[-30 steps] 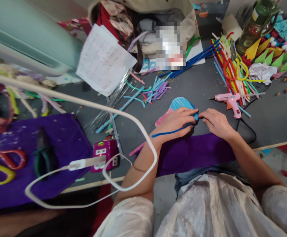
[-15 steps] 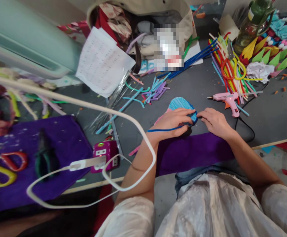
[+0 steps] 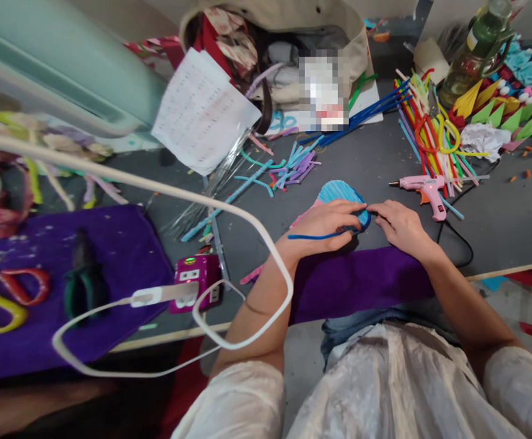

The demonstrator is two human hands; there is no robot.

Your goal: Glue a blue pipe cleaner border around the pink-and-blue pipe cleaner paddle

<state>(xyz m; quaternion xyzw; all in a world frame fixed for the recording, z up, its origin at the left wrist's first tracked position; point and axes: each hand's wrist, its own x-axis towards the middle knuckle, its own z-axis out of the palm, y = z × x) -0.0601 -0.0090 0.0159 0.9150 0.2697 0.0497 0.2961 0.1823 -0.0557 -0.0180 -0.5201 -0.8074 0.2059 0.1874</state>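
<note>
My left hand (image 3: 327,222) is closed over a rounded light blue piece made of pipe cleaners (image 3: 339,190), holding it just above the grey tabletop. A pink part (image 3: 306,213) shows behind the wrist. Along the right rim of the piece runs a dark blue pipe cleaner (image 3: 312,236), whose loose end passes under the left fingers and sticks out leftward over the wrist. My right hand (image 3: 396,224) pinches at that right rim, its fingertips meeting the left fingertips on the dark blue strand. The fingers partly hide the piece.
A pink glue gun (image 3: 424,186) lies right of my hands, beside a bundle of coloured pipe cleaners (image 3: 431,134) with scissors (image 3: 449,135). Purple cloth (image 3: 362,280) covers the front edge. Left are a white cable (image 3: 266,228), a magenta power socket (image 3: 188,268) and pliers (image 3: 83,280).
The view has shifted slightly, so surroundings sit a little further right. Both hands keep nearly the same hold at the rim of the blue piece.
</note>
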